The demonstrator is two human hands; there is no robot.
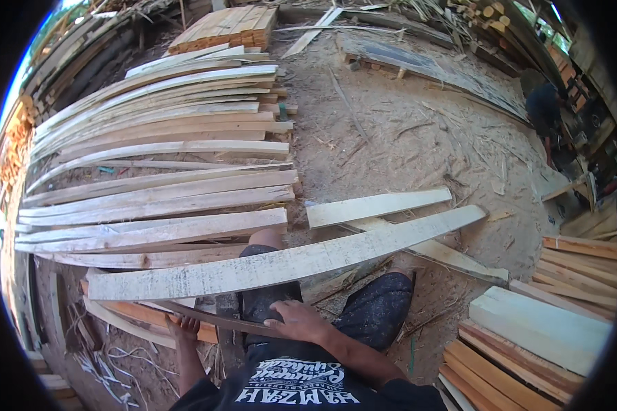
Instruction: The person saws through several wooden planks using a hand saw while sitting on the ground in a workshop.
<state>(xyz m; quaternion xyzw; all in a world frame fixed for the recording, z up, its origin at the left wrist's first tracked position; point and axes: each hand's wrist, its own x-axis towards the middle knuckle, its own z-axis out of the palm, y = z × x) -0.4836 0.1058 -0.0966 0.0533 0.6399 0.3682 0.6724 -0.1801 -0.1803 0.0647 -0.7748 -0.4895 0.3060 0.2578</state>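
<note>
My left hand (pixel 185 329) grips a narrow, dark-edged board (pixel 227 320) near its left part, low in the view. My right hand (pixel 296 320) has its fingers over the same board farther right, in front of my dark shorts. Just beyond both hands a long pale plank with grey speckles (pixel 274 257) lies slanting across my legs. An orange-toned board (pixel 137 314) and other pale pieces show under its left end. A shorter pale board (pixel 377 205) lies behind the long plank.
Rows of planks (pixel 158 181) cover the ground at left. Stacked boards (pixel 535 332) stand at right, and another stack (pixel 223 31) at the back. A long grey panel on blocks (pixel 432 68) lies across the yard. A person (pixel 545 109) bends at the far right.
</note>
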